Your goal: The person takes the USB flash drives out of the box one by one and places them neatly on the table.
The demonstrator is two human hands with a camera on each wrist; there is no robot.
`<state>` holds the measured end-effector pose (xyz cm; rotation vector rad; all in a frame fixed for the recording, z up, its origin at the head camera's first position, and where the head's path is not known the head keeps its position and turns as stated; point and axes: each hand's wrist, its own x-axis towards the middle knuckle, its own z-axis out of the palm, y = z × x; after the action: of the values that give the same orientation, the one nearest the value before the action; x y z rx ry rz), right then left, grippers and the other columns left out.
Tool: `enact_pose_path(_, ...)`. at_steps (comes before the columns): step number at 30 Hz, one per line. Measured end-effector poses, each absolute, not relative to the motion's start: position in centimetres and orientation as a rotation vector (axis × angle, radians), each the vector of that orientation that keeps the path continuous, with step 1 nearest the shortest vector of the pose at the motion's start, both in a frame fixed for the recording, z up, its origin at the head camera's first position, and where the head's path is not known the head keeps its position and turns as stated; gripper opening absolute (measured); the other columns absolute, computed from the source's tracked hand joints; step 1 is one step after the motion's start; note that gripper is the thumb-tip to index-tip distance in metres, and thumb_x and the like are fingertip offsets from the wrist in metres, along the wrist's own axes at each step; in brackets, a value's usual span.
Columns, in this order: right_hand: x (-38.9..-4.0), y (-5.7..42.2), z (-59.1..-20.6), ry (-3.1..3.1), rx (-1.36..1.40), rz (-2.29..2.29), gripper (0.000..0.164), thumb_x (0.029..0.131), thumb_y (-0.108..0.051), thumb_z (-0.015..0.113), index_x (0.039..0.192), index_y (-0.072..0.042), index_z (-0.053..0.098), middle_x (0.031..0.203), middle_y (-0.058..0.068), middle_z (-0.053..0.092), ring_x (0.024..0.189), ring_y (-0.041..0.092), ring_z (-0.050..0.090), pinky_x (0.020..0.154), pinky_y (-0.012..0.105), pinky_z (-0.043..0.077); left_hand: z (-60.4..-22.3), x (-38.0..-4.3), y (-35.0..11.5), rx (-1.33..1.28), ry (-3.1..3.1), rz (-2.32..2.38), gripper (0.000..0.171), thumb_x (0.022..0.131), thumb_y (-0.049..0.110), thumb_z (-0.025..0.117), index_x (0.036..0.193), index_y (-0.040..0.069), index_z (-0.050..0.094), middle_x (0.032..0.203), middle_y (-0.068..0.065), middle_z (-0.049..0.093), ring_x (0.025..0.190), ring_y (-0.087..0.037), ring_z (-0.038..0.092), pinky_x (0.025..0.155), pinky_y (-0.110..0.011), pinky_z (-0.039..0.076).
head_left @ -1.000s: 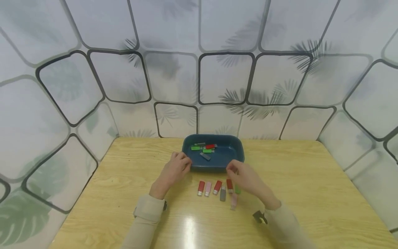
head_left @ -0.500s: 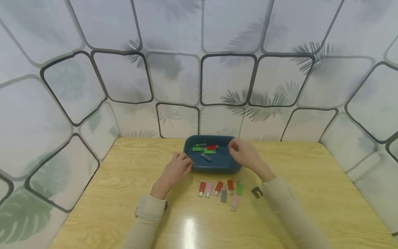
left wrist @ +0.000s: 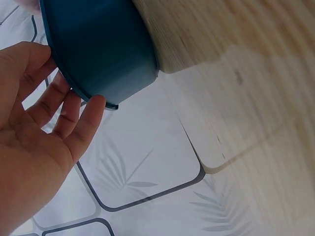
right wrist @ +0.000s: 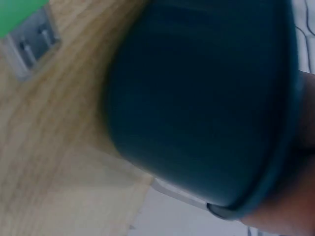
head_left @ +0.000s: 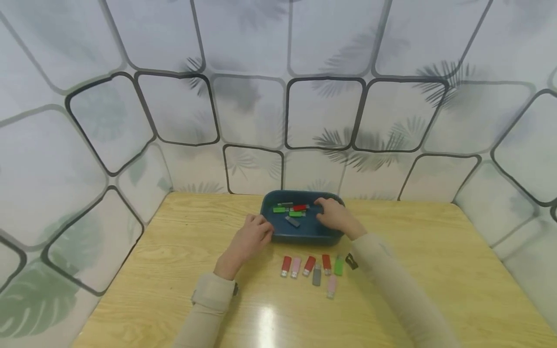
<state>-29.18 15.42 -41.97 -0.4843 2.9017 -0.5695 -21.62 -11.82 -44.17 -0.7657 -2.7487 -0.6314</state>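
Observation:
A dark blue tray stands near the back of the table, with several USB sticks lying in its left part: two grey, two green and one red. My left hand holds the tray's front left corner; in the left wrist view its fingertips curl over the rim. Over the tray's right part is my right hand, thumb and forefinger spread apart, nothing visible between them. In the right wrist view the tray wall hides most of this hand.
In front of the tray lie more USB sticks: three red, two pink, one grey and one green. A patterned curtain borders the table's back and sides.
My right hand has moved from the tray's front rim to inside its right part, and its fingers have spread apart. The left hand stays at the corner. The head view has shifted slightly.

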Motion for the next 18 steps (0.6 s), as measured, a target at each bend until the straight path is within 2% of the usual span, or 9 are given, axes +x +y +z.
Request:
enact_pose_path(3, -29.4, 15.0, -42.8, 2.891, -0.469, -0.507, 0.051, 0.095, -0.013, 0.057, 0.143, -0.002, 0.048, 0.119, 0.023, 0.063, 0.076, 0.025, 0.054, 0.07, 0.042, 0.044, -44.2, -21.6, -11.8, -0.767, -2.749, -0.624, 0.01, 0.097, 0.013, 0.063, 0.098, 0.011, 0.073, 0.101, -0.005, 0.06, 0.112, -0.028, 0.049, 0.08, -0.043, 0.055)
enact_pose_path(6, -29.4, 14.7, -43.6, 2.877, -0.473, -0.441, 0.054, 0.095, -0.016, 0.057, 0.146, -0.005, 0.046, 0.131, 0.023, 0.059, 0.099, 0.032, 0.06, 0.076, 0.047, 0.049, -44.2, -21.5, -11.8, -0.768, -2.75, -0.609, 0.01, 0.097, 0.013, 0.063, 0.098, 0.012, 0.072, 0.1, -0.004, 0.059, 0.111, -0.028, 0.049, 0.078, -0.042, 0.055)
enact_pose_path(7, -29.4, 14.6, -43.8, 2.88, -0.477, -0.418, 0.054, 0.094, -0.017, 0.057, 0.146, -0.006, 0.046, 0.136, 0.023, 0.057, 0.11, 0.034, 0.058, 0.08, 0.05, 0.05, -44.2, -21.5, -11.8, -0.767, -2.75, -0.609, 0.01, 0.096, 0.013, 0.063, 0.098, 0.012, 0.072, 0.1, -0.004, 0.059, 0.111, -0.028, 0.049, 0.078, -0.042, 0.055)
enact_pose_path(10, -29.5, 14.3, -44.3, 2.882, -0.461, -0.391, 0.054, 0.094, -0.019, 0.057, 0.146, -0.008, 0.047, 0.139, 0.023, 0.053, 0.125, 0.039, 0.051, 0.085, 0.056, 0.051, -44.2, -21.5, -11.8, -0.766, -2.746, -0.622, 0.01, 0.096, 0.013, 0.063, 0.098, 0.011, 0.073, 0.1, -0.004, 0.059, 0.11, -0.028, 0.049, 0.078, -0.042, 0.055)
enact_pose_path(12, -29.5, 14.2, -44.4, 2.889, -0.431, -0.39, 0.055, 0.094, -0.02, 0.058, 0.146, -0.009, 0.047, 0.139, 0.026, 0.051, 0.121, 0.04, 0.053, 0.081, 0.056, 0.052, -44.3, -21.5, -11.7, -0.765, -2.745, -0.632, 0.01, 0.096, 0.013, 0.063, 0.097, 0.011, 0.073, 0.1, -0.004, 0.059, 0.111, -0.028, 0.049, 0.078, -0.043, 0.055)
enact_pose_path(18, -29.6, 14.0, -44.6, 2.896, -0.385, -0.364, 0.054, 0.095, -0.02, 0.059, 0.146, -0.006, 0.046, 0.135, 0.032, 0.047, 0.093, 0.038, 0.062, 0.068, 0.051, 0.052, -44.3, -21.7, -11.7, -0.768, -2.731, -0.613, 0.009, 0.096, 0.012, 0.064, 0.095, 0.011, 0.073, 0.099, -0.004, 0.059, 0.109, -0.027, 0.049, 0.077, -0.04, 0.055)
